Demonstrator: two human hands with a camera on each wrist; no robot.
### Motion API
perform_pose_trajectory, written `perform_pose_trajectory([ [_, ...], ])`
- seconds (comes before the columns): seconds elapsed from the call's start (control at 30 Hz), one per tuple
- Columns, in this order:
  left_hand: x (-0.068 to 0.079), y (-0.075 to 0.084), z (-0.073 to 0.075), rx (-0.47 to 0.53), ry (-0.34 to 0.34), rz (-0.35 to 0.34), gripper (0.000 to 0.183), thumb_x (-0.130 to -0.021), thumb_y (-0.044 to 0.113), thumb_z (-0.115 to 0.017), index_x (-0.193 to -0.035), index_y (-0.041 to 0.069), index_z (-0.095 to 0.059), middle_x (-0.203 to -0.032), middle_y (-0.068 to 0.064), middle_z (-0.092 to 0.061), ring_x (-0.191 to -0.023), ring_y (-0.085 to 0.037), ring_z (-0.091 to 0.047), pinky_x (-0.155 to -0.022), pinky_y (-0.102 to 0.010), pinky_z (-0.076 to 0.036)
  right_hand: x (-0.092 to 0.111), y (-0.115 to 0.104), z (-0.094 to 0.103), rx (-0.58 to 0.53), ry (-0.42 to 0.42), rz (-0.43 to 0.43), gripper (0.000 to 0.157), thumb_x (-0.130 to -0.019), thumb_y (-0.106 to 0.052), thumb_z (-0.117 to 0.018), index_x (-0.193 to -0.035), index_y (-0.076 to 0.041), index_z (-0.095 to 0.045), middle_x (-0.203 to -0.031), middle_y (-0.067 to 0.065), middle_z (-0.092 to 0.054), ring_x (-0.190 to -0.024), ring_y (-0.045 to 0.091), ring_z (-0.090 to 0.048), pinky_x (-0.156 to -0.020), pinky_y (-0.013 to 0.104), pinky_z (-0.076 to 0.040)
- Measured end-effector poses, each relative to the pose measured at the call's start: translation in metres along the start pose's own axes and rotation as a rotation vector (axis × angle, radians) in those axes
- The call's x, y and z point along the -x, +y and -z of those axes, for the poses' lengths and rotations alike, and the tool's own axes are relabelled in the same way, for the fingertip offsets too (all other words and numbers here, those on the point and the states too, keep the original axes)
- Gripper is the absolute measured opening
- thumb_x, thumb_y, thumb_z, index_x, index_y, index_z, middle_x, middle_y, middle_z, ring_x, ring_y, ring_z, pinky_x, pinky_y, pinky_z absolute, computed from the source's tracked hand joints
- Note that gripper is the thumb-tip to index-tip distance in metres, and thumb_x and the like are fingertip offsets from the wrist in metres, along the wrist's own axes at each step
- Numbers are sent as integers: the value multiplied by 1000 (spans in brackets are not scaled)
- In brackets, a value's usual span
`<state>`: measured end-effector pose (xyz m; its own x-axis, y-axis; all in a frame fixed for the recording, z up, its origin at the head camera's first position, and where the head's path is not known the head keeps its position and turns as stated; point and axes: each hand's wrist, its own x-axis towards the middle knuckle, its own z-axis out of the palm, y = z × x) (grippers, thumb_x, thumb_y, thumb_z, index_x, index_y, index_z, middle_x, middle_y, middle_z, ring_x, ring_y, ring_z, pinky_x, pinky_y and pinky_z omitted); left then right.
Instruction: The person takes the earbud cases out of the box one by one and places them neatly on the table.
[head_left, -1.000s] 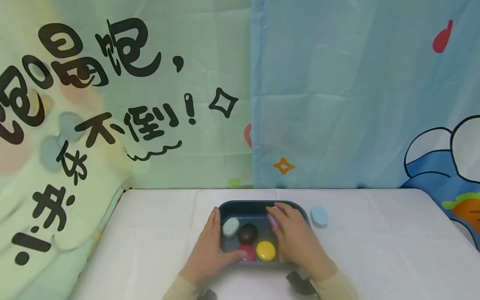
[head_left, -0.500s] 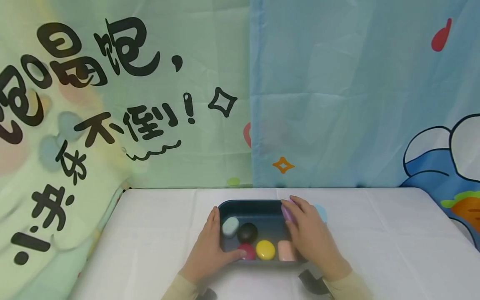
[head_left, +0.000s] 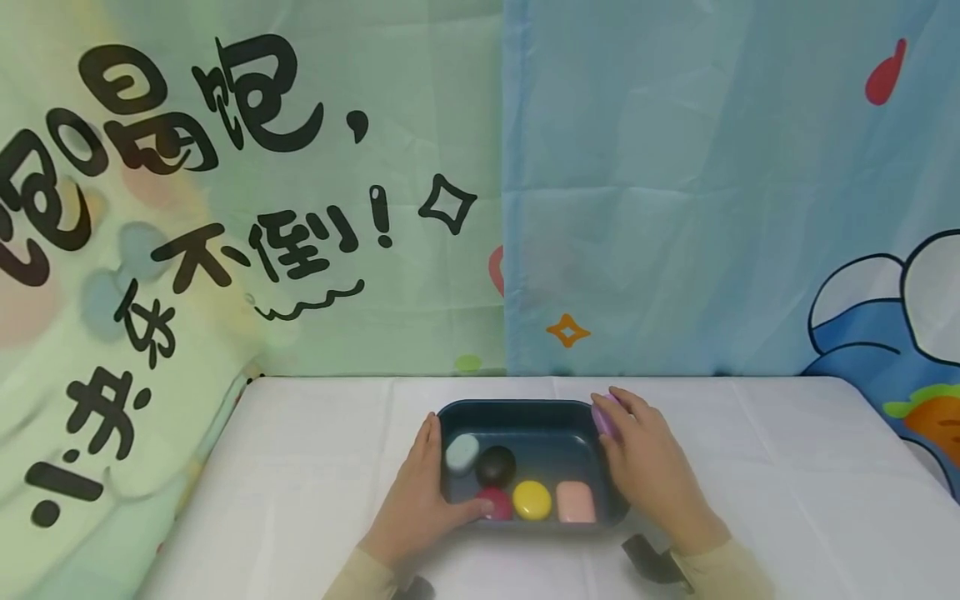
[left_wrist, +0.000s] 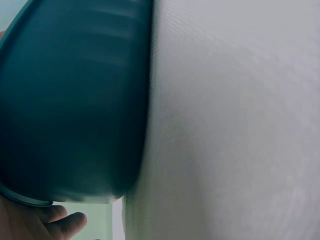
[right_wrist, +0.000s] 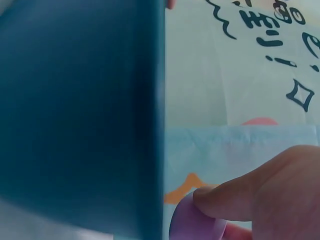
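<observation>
A dark blue tray (head_left: 525, 408) lies on the white-covered table. My left hand (head_left: 420, 492) grips its left end in the head view, fingers along the outer wall and thumb over the front edge by a red round piece (head_left: 497, 505). With thumb and fingers my right hand (head_left: 652, 467) pinches a purple rounded piece (head_left: 606, 417) at the tray's back right corner. That purple piece (right_wrist: 196, 222) also shows under the thumb in the right wrist view, beside the tray wall. Inside the tray are a pale blue-white piece (head_left: 461, 454), a black ball (head_left: 496, 467), a yellow round piece (head_left: 532, 501) and a pink block (head_left: 575, 502).
White cloth (head_left: 300, 475) covers the table on both sides of the tray. Behind it hang a printed green curtain (head_left: 420, 292) and a blue curtain (head_left: 712, 208). The light blue piece seen earlier at the right is hidden by my right hand.
My right hand has carried the purple piece rightward from inside the tray to its back right corner, uncovering the pink block and covering the light blue piece. The left hand stays put.
</observation>
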<state>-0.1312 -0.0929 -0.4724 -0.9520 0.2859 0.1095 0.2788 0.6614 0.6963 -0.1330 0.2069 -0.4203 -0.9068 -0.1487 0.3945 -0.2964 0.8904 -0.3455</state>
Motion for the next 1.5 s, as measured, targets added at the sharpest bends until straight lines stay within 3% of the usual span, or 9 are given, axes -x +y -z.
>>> perform_pose_trajectory([
  [0.33, 0, 2, 1, -2, -10, 24, 127, -75, 63, -79, -160, -1, -9, -167, -17, -10, -151, -34, -16, -118, -50, -26, 0, 23, 3, 25, 54, 0, 49, -84, 4, -71, -131, 4, -60, -134, 32, -52, -115, 53, -52, -92, 67, -46],
  [0.67, 0, 0, -1, 0, -12, 23, 127, -75, 64, -79, -160, -1, -10, -167, -17, -10, -151, -35, -17, -118, -50, -26, 0, 44, 2, 42, -13, -84, 48, -85, 4, -68, -133, 6, -57, -136, 35, -48, -117, 57, -48, -93, 69, -44],
  [1.0, -1, 0, -1, -2, -3, 25, 127, -75, 63, -79, -159, -2, -10, -167, -19, -11, -151, -35, -17, -118, -51, -26, 3, 66, -1, 35, 58, -46, 43, -84, 5, -67, -126, 9, -60, -129, 37, -52, -110, 59, -51, -93, 70, -43],
  [1.23, -1, -4, -2, -11, 0, 8, 128, -75, 63, -80, -159, -2, -9, -166, -20, -11, -150, -37, -20, -117, -52, -28, 2, 70, -1, 45, -1, -127, 42, -88, 2, -65, -129, 10, -59, -132, 38, -49, -115, 59, -48, -96, 71, -40],
  [1.5, -1, -4, -2, -9, 4, -5, 127, -75, 62, -80, -159, -2, -9, -166, -21, -11, -150, -38, -19, -116, -52, -29, 3, 78, -5, 57, -34, -160, 42, -89, 2, -65, -129, 11, -58, -131, 39, -48, -115, 60, -48, -96, 71, -39],
])
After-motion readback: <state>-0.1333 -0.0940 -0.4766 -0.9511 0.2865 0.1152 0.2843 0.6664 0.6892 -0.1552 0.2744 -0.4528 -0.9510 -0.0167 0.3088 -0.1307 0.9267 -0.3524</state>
